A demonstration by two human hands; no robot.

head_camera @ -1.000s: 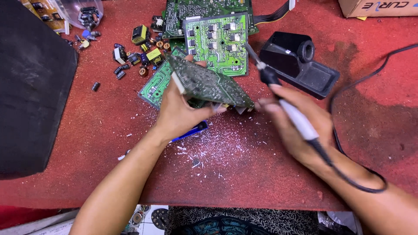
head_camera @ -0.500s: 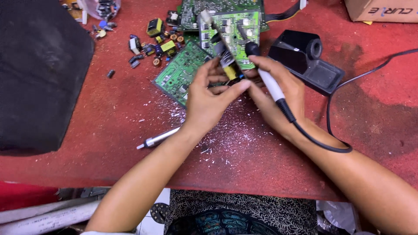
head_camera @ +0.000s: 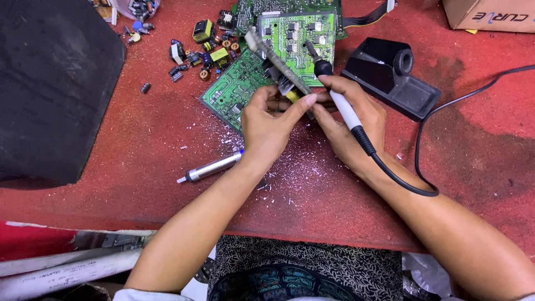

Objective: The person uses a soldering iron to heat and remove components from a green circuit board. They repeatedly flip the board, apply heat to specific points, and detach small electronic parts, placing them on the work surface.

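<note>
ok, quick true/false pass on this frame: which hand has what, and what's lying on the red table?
1. The right hand holds a soldering iron. True.
2. The left hand holds a circuit board tilted up on edge. True.
3. The desoldering pump is in the left hand. False: it lies on the red table, beside the left wrist.
4. The black iron stand sits left of the hands. False: it sits to their right.
5. Loose components lie scattered near the flat green boards. True.
</note>
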